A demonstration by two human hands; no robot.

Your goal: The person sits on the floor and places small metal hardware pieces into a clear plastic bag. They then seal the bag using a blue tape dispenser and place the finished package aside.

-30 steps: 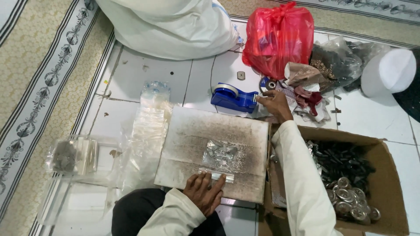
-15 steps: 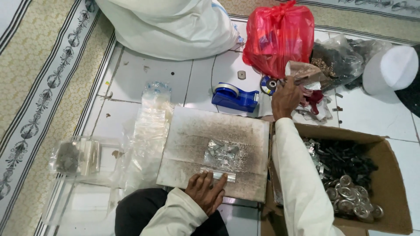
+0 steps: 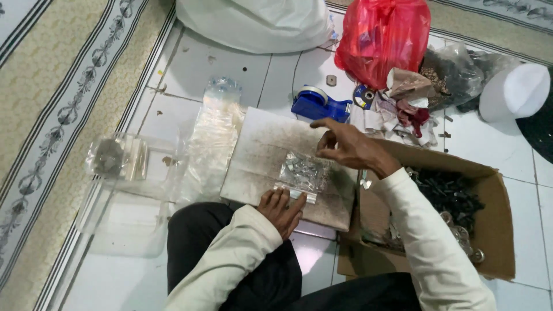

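Clear plastic, a small flat bag of little metal pieces [image 3: 301, 174], lies on a worn grey-white board [image 3: 259, 155] set on the tiled floor [image 3: 190, 63] in front of the seated person. The left hand [image 3: 281, 211] rests at the board's near edge, fingers flat and together, pressing the bag's lower edge down. The right hand [image 3: 347, 148] hovers just above the bag's far end — thumb and fingertips drawn close together, though whether they pinch anything cannot be told. Just beyond the board sits a blue tape dispenser [image 3: 318, 105]; a red plastic bag [image 3: 383, 39] stands behind it. An open brown cardboard box [image 3: 489, 230] of dark small parts sits to the right, under the right forearm.
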